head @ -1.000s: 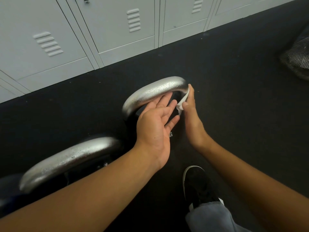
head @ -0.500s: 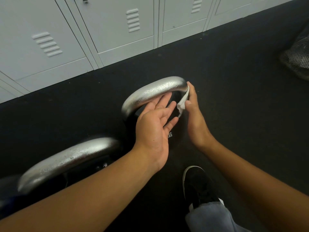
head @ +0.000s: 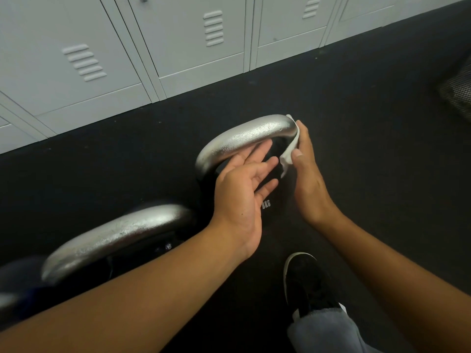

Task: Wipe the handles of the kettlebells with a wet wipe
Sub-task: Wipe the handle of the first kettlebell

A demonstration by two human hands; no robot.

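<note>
Nearest the camera, a black shoe (head: 309,289) with a white sole edge stands on the dark rubber floor (head: 369,98), with a grey trouser cuff (head: 323,332) above it at the bottom edge. Both bare forearms reach forward from the lower corners.

At lower left, the silver handle of the near kettlebell (head: 114,235) arches over its dark body, partly hidden by the left forearm.

Further in, the left hand (head: 242,189) is held palm up with its fingers straight and spread, its grip open; the fingertips lie against the underside of the silver handle of the far kettlebell (head: 244,141). Below that hand, white lettering ending in "KG" shows on the black body of this kettlebell.

The right hand (head: 305,171) pinches the white wet wipe (head: 289,154) between thumb and fingers, its grip closed on the wipe. The wipe is pressed against the right end of the far handle, where the handle bends downward, and a loose end hangs down beside the thumb.

At the right edge lies a dark mesh object (head: 458,93), only partly in view. Farthest back, pale grey lockers (head: 178,42) with louvred vents line the floor.
</note>
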